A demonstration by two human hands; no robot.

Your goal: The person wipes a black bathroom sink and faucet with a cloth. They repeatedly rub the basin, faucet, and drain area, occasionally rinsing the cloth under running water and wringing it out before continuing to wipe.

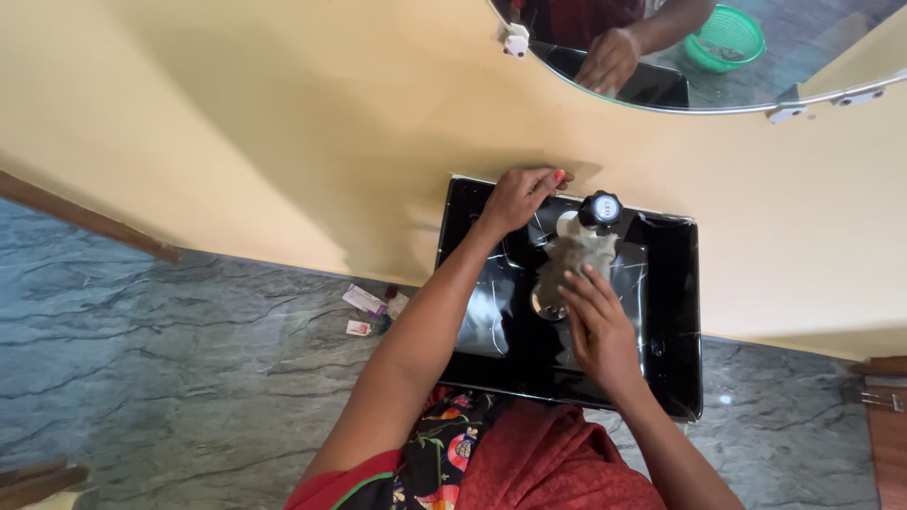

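Note:
A black rectangular wash basin (675, 321) is fixed to a cream wall, seen from above. My left hand (520, 196) rests on the basin's back rim, fingers curled against the wall. My right hand (597, 326) presses a grey cloth (570, 257) onto the tap's spout inside the basin. The tap's black round knob (601, 210) stands just beyond the cloth. The drain lies partly hidden under the cloth and my fingers.
A curved mirror (680, 57) hangs above the basin and reflects a hand and a green basket (725, 38). Small packets (370, 307) lie on the grey-green marble floor (189, 359) left of the basin. Wooden trim runs at the far left and right edges.

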